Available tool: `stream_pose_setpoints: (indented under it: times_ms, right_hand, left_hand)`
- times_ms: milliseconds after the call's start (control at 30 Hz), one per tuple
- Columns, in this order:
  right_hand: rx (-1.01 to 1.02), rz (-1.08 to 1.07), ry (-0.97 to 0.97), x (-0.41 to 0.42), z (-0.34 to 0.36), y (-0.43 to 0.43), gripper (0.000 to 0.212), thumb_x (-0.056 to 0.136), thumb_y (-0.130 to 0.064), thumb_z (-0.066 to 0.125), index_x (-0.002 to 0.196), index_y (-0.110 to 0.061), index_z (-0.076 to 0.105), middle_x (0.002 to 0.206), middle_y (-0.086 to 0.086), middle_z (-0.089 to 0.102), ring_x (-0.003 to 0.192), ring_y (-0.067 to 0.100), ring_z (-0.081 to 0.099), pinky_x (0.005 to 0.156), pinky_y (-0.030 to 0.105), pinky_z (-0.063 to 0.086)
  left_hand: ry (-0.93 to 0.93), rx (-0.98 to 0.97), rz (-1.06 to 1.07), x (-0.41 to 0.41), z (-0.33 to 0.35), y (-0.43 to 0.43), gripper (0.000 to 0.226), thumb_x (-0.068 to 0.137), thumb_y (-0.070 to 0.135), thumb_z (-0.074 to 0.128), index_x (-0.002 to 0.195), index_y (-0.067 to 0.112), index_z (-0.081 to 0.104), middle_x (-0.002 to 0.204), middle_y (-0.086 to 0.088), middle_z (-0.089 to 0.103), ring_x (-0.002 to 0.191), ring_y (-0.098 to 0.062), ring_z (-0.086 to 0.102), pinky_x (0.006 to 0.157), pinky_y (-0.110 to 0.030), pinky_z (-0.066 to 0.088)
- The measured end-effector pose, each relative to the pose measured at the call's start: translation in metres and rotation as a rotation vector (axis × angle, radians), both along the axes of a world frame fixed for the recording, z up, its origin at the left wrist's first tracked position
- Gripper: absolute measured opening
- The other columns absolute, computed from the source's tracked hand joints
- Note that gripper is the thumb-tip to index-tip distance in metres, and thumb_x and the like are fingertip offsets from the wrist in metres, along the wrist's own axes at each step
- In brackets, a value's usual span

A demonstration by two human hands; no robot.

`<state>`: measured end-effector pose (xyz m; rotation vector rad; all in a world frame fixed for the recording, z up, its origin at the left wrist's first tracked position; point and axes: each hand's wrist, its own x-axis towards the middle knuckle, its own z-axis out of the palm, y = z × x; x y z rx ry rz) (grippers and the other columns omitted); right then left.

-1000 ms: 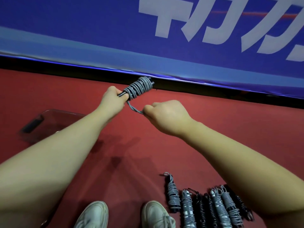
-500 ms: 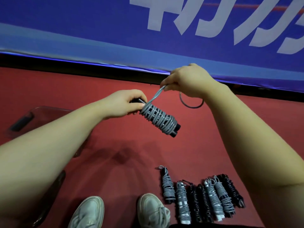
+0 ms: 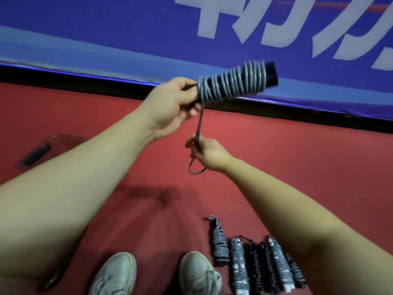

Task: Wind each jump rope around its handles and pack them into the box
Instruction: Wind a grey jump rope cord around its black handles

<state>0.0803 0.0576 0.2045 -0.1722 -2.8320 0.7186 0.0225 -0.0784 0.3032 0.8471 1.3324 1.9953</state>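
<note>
Slack is the risk: seen from the head, the left hand clamps the grey jump rope wound on black handles at 12 o'clock, the right hand pinches its loose tail just below, and easing either grip could let the coils spring loose.

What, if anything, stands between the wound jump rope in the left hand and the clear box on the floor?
Nothing visible does. The left hand holds the jump rope up, the right hand pinching its tail; the clear box lies partly hidden behind the left forearm.
</note>
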Motion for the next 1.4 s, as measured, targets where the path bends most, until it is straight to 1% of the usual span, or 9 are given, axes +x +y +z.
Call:
stream_pose_setpoints:
  times_ms: [100, 400, 533, 667, 800, 967, 1100, 1267, 1400]
  right_hand:
    - [-0.153, 0.007, -0.117, 0.000, -0.008, -0.023, 0.017, 0.098, -0.015, 0.042, 0.111, -0.010, 0.052, 0.071, 0.001, 0.060, 0.074, 0.027, 0.068, 0.074, 0.031, 0.050]
    - [0.268, 0.080, -0.114, 0.019, 0.011, -0.021, 0.028, 0.092, -0.021, 0.053, 0.119, -0.012, 0.049, 0.099, 0.009, 0.061, 0.086, 0.030, 0.061, 0.072, 0.036, 0.045]
    - [-0.437, 0.171, -0.314, 0.028, 0.018, -0.014, 0.018, 0.096, -0.015, 0.052, 0.114, -0.019, 0.056, 0.086, -0.002, 0.062, 0.070, 0.012, 0.065, 0.062, 0.021, 0.052]
    - [-1.000, -0.228, -0.501, 0.040, -0.008, 0.012, 0.023, 0.102, -0.026, 0.035, 0.101, -0.024, 0.058, 0.088, -0.002, 0.062, 0.053, 0.002, 0.059, 0.046, 0.015, 0.044]
    - [-0.322, -0.389, -0.696, 0.033, -0.028, 0.035, 0.029, 0.099, -0.015, 0.041, 0.124, -0.009, 0.055, 0.113, 0.014, 0.059, 0.081, 0.020, 0.061, 0.064, 0.027, 0.047]
    - [-0.571, -0.377, 0.206, 0.003, 0.027, 0.020, 0.037, 0.092, -0.003, 0.046, 0.129, -0.008, 0.049, 0.120, 0.005, 0.057, 0.103, 0.008, 0.052, 0.087, 0.016, 0.038]
    - [-0.658, -0.088, 0.069, -0.019, 0.034, -0.025, 0.048, 0.089, -0.013, 0.061, 0.133, -0.011, 0.042, 0.114, 0.008, 0.059, 0.104, 0.015, 0.055, 0.098, 0.030, 0.043]
    - [-0.546, -0.122, 0.092, -0.032, 0.030, -0.055, 0.023, 0.090, -0.001, 0.038, 0.110, -0.013, 0.041, 0.080, 0.010, 0.052, 0.058, 0.017, 0.049, 0.052, 0.023, 0.042]
    - [-0.082, -0.111, -0.220, -0.035, 0.011, -0.055, 0.032, 0.092, -0.015, 0.043, 0.124, -0.012, 0.038, 0.116, 0.020, 0.056, 0.105, 0.034, 0.053, 0.089, 0.036, 0.038]
  left_hand:
    - [-0.095, 0.007, 0.226, -0.015, 0.002, 0.005, 0.017, 0.097, -0.003, 0.041, 0.085, 0.008, 0.047, 0.076, -0.007, 0.054, 0.047, -0.004, 0.049, 0.046, -0.013, 0.039]
    - [-0.177, -0.213, 0.502, -0.062, -0.048, -0.028, 0.026, 0.095, -0.005, 0.045, 0.079, 0.015, 0.040, 0.078, -0.010, 0.049, 0.061, -0.013, 0.047, 0.044, -0.012, 0.042]
    - [-0.151, -0.242, 0.501, -0.065, -0.056, -0.036, 0.024, 0.096, -0.002, 0.045, 0.079, 0.014, 0.042, 0.077, -0.010, 0.051, 0.060, -0.012, 0.049, 0.046, -0.012, 0.044]
    - [-0.096, -0.158, 0.476, -0.057, -0.041, -0.030, 0.023, 0.096, -0.002, 0.045, 0.079, 0.014, 0.044, 0.076, -0.006, 0.051, 0.057, -0.010, 0.050, 0.049, -0.013, 0.045]
    - [0.074, -0.143, 0.470, -0.048, -0.032, -0.020, 0.023, 0.094, -0.001, 0.051, 0.078, 0.015, 0.043, 0.071, -0.007, 0.051, 0.049, -0.005, 0.051, 0.050, -0.015, 0.045]
    - [0.264, -0.198, 0.461, -0.043, -0.033, -0.012, 0.025, 0.093, -0.001, 0.053, 0.079, 0.017, 0.044, 0.070, -0.007, 0.054, 0.048, -0.004, 0.053, 0.053, -0.018, 0.046]
    - [0.209, -0.145, 0.419, -0.030, -0.026, -0.004, 0.024, 0.094, -0.002, 0.051, 0.079, 0.016, 0.043, 0.069, -0.006, 0.053, 0.047, -0.003, 0.052, 0.053, -0.018, 0.046]
    - [0.074, -0.097, 0.448, -0.024, -0.022, 0.000, 0.026, 0.095, -0.002, 0.046, 0.078, 0.015, 0.038, 0.069, -0.006, 0.051, 0.046, -0.006, 0.050, 0.053, -0.023, 0.041]
    - [-0.267, -0.015, 0.257, -0.031, -0.026, -0.007, 0.019, 0.097, -0.001, 0.042, 0.080, 0.007, 0.046, 0.079, -0.011, 0.052, 0.057, -0.010, 0.053, 0.053, -0.015, 0.048]
